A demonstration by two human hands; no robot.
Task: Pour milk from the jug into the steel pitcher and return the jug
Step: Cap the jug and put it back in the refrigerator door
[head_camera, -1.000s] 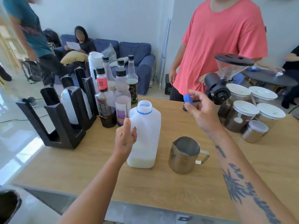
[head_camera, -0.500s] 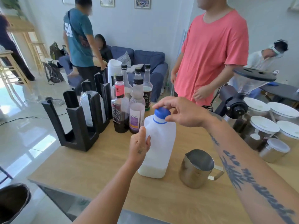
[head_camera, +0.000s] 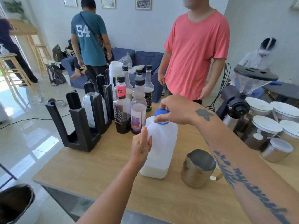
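A translucent white milk jug (head_camera: pixel 163 143) stands upright on the wooden table (head_camera: pixel 100 172), with a thin layer of milk at its bottom. My left hand (head_camera: pixel 141 147) grips the jug's near left side. My right hand (head_camera: pixel 175 109) is closed over the blue cap (head_camera: pixel 161 114) on the jug's neck. Just right of the jug, apart from it, stands the steel pitcher (head_camera: pixel 198 168), its handle pointing right and partly behind my right forearm. I cannot see into the pitcher well enough to tell its contents.
Several syrup bottles (head_camera: pixel 123 110) and a black cup holder rack (head_camera: pixel 84 122) stand behind and left of the jug. A coffee grinder (head_camera: pixel 237 101) and lidded canisters (head_camera: pixel 267 131) crowd the right. A person in a pink shirt (head_camera: pixel 197 52) stands across the table.
My right hand brought the blue cap from the air to the jug's neck and now grips it there. My left hand kept its hold on the jug. The camera tilted up.
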